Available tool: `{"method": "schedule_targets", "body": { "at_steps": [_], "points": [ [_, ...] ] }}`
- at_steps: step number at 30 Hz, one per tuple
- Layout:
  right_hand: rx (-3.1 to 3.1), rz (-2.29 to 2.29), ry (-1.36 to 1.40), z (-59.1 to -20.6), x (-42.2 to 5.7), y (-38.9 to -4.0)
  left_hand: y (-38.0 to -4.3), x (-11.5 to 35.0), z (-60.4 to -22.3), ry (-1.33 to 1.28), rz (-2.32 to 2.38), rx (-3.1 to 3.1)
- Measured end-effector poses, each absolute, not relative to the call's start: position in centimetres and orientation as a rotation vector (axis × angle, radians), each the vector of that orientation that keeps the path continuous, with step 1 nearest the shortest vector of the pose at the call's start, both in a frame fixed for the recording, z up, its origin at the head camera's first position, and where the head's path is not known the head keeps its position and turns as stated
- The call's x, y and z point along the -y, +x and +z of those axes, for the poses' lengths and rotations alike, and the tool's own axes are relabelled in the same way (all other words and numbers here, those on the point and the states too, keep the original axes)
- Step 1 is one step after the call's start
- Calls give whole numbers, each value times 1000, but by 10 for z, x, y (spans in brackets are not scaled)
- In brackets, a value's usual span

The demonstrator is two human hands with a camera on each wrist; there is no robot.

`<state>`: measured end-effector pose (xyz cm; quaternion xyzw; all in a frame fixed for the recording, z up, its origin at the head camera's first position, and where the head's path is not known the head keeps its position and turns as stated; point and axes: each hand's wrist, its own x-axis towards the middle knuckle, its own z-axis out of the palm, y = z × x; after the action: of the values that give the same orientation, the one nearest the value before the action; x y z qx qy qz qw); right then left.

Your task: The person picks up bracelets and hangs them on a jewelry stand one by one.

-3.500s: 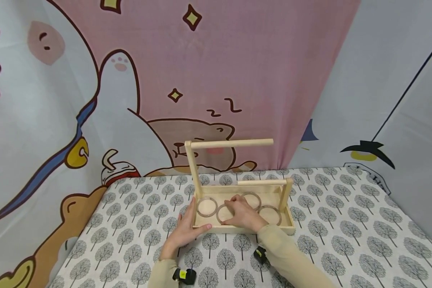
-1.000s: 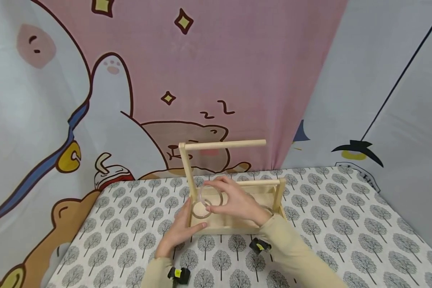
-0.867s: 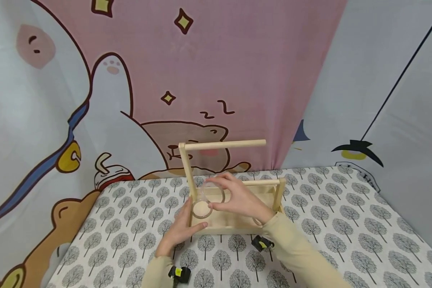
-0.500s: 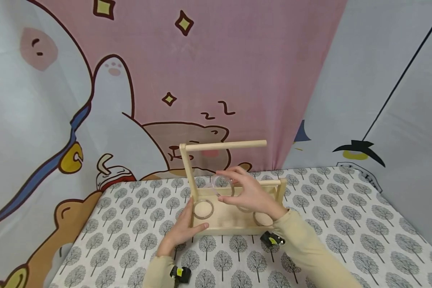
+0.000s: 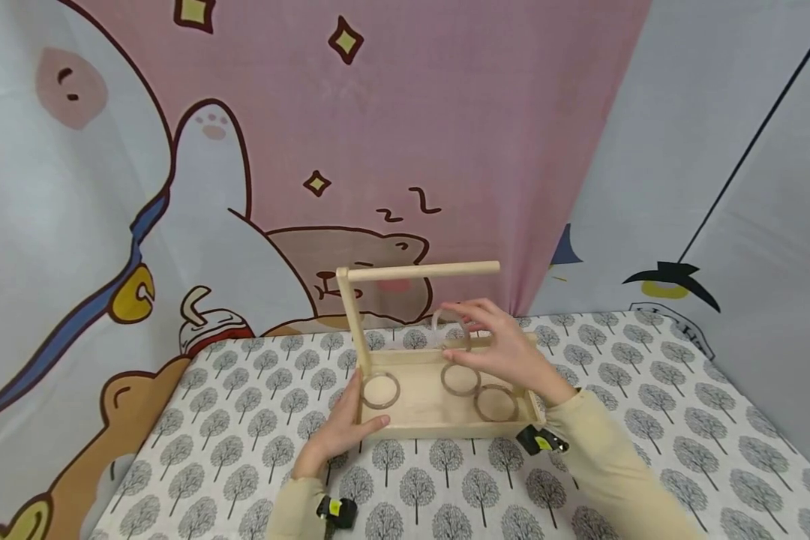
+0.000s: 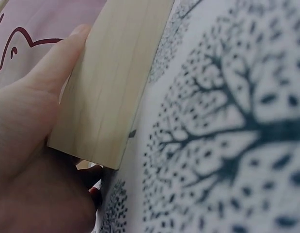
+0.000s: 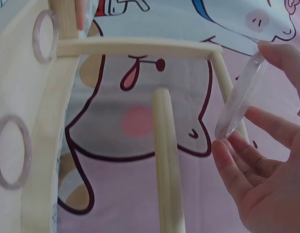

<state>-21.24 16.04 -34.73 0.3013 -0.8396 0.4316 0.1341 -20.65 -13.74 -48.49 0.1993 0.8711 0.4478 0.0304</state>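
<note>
My right hand (image 5: 506,349) pinches a translucent pale-lilac bangle (image 7: 237,99) between thumb and fingers, held up above the right half of a wooden bangle stand (image 5: 415,394). In the right wrist view this bangle stands tilted, apart from the bars. My left hand (image 5: 340,427) grips the stand's left end, thumb over the front wall and fingers along the side. Three bangles lie flat in the tray: one at the left (image 5: 381,408), one at the middle right (image 5: 443,382), and one at the front right (image 5: 496,421).
A tall post (image 5: 353,319) at the stand's left carries a long horizontal bar (image 5: 425,271) with a free right end. The shorter bar (image 7: 166,160) is largely hidden behind my right hand in the head view. A tree-print cloth (image 5: 243,450) covers the table; a cartoon curtain (image 5: 479,150) hangs behind.
My right hand reached into the tray earlier, then lifted a bangle from its middle. It has since moved right and up with it. My left hand keeps its place on the stand.
</note>
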Motion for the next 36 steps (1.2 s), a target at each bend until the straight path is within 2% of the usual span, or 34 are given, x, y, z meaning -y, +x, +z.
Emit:
{"method": "schedule_targets", "body": {
  "at_steps": [14, 26, 36],
  "points": [
    [2502, 1357, 725, -333, -207, -221, -208, 139, -480, 573, 1319, -2663],
    [2443, 1352, 730, -330, -219, -224, -207, 138, -479, 587, 1329, -2674],
    [2419, 1345, 629, -323, -227, -229, -208, 137, -481, 596, 1334, -2693]
  ]
}}
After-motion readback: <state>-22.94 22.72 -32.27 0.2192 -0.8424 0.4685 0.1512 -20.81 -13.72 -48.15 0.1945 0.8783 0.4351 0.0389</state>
